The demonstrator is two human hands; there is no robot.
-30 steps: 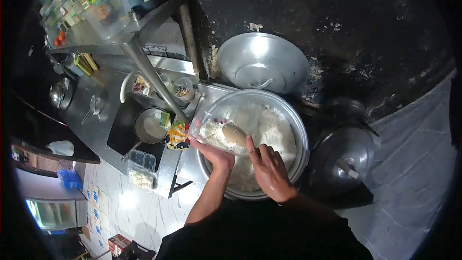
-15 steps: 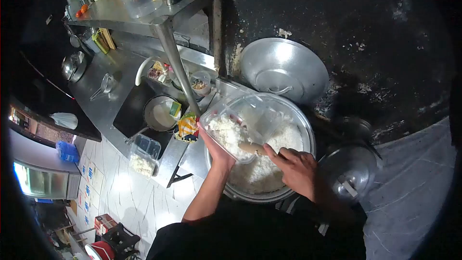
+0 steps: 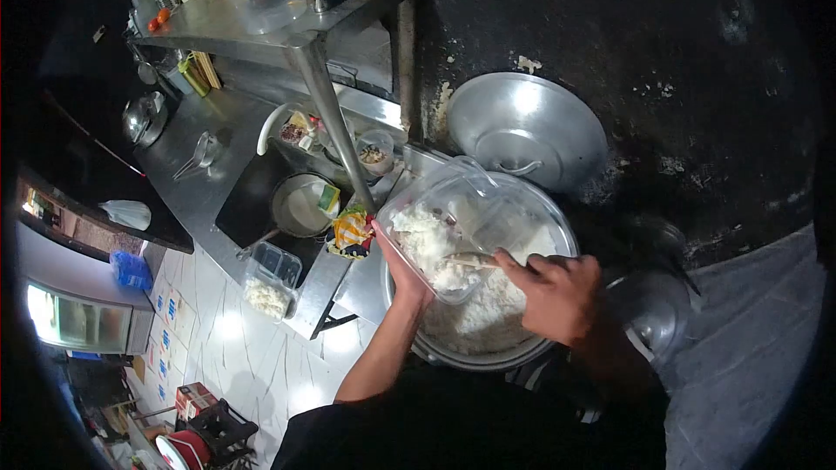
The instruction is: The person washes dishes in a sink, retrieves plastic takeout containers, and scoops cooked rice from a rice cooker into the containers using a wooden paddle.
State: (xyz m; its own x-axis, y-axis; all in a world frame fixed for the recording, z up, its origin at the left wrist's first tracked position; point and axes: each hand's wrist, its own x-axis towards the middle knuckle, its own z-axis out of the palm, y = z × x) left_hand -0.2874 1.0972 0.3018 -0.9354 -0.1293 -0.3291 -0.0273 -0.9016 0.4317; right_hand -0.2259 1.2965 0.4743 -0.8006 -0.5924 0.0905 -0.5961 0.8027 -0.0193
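My left hand [image 3: 402,271] grips a clear plastic container [image 3: 453,296] from its left side, tilted above a big metal pot [image 3: 568,239]. White rice [image 3: 425,239] partly fills the container, whose hinged clear lid [image 3: 514,222] hangs open over the pot. In my closed right hand [image 3: 562,296] is a wooden rice paddle [image 3: 473,258], its blade against the rice in the container. More rice [image 3: 483,318] lies in the pot underneath.
A second clear container [image 3: 270,283] with rice stands on the counter's edge. Nearby are a pan [image 3: 303,204] of whitish liquid and a yellow packet [image 3: 352,231]. A large metal basin [image 3: 527,126] leans against the dark wall. A steel shelf post [image 3: 331,113] rises beside the pot.
The paddle has tipped flatter against the rice, and my right hand has moved slightly right. The whole view has shifted a little.
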